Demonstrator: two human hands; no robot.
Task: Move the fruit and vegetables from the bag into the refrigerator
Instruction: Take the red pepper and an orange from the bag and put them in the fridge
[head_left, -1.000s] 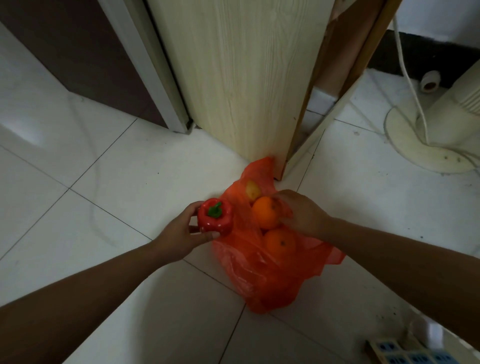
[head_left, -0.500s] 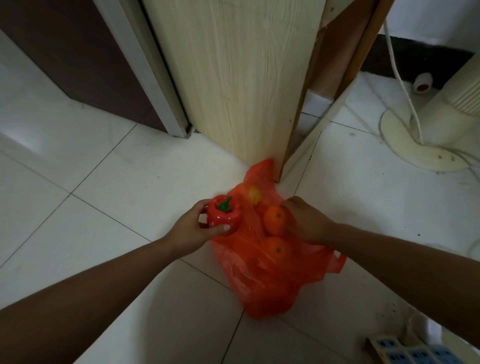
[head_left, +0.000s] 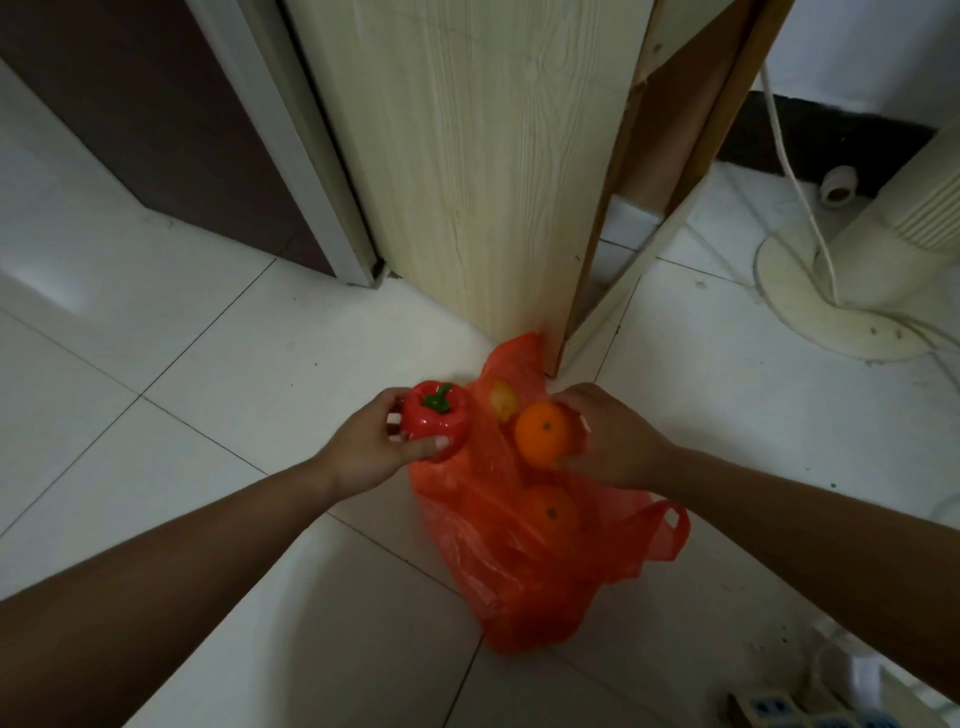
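An orange-red plastic bag lies open on the white tiled floor. My left hand grips a red bell pepper with a green stem, just left of the bag's mouth. My right hand holds an orange above the bag. A second orange lies inside the bag below it. A yellowish fruit shows at the bag's far end, partly veiled by plastic.
A pale wooden panel stands upright just behind the bag, with a dark door to its left. A cream fan base with a white cord sits at the right. A power strip lies at the bottom right.
My right hand has closed round the upper orange and raised it slightly out of the bag. My left hand keeps hold of the pepper, nearly in the same spot.
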